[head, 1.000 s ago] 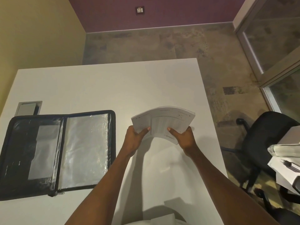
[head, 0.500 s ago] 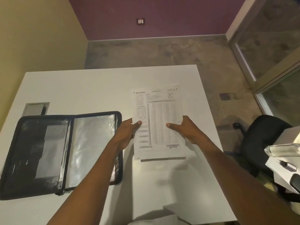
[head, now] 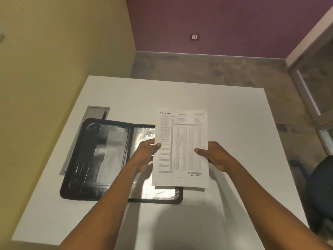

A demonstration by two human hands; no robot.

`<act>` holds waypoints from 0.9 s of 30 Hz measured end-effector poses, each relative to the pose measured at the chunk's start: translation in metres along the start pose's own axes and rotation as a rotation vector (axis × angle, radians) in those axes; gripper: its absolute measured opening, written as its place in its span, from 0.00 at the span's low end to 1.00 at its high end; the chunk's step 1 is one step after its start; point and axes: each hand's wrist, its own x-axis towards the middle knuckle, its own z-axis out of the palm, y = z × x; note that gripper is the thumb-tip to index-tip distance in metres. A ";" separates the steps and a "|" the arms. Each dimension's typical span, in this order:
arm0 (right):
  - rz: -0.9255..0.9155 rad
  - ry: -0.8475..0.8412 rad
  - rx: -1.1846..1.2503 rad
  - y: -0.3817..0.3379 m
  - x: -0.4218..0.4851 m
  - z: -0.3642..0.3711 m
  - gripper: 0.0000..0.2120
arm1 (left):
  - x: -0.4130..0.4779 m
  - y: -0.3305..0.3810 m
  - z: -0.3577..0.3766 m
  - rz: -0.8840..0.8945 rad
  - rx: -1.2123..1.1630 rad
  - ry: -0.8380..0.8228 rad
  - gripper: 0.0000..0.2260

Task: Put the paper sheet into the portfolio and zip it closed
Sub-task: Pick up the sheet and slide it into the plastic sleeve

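A printed paper sheet (head: 182, 148) with a table of small figures is held flat above the white table (head: 234, 123). My left hand (head: 146, 154) grips its left edge and my right hand (head: 216, 156) grips its right edge, thumbs on top. The black zip portfolio (head: 97, 156) lies open on the table to the left, with shiny clear sleeves inside. The sheet overlaps the portfolio's right half and hides part of it.
A grey cable hatch (head: 95, 112) is set into the table just behind the portfolio. A dark office chair (head: 322, 192) stands off the table's right edge. A yellow wall runs along the left, with a purple wall and a glass door beyond.
The sheet went from curled to flat and has moved left, so that it now overlaps the portfolio's right half. Both hands moved with it; the view has shifted too.
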 end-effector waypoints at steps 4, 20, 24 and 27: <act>-0.005 0.023 -0.051 -0.003 0.025 0.040 0.17 | 0.003 0.001 -0.047 -0.061 -0.044 -0.008 0.12; 0.064 0.177 -0.075 -0.018 0.090 0.048 0.12 | 0.107 0.016 -0.116 0.135 0.511 0.331 0.11; 0.059 0.205 -0.076 -0.024 0.107 0.033 0.08 | 0.133 0.015 -0.116 0.277 0.839 0.315 0.08; 0.049 0.220 -0.080 -0.023 0.118 0.023 0.05 | 0.148 0.011 -0.117 0.302 1.088 0.262 0.07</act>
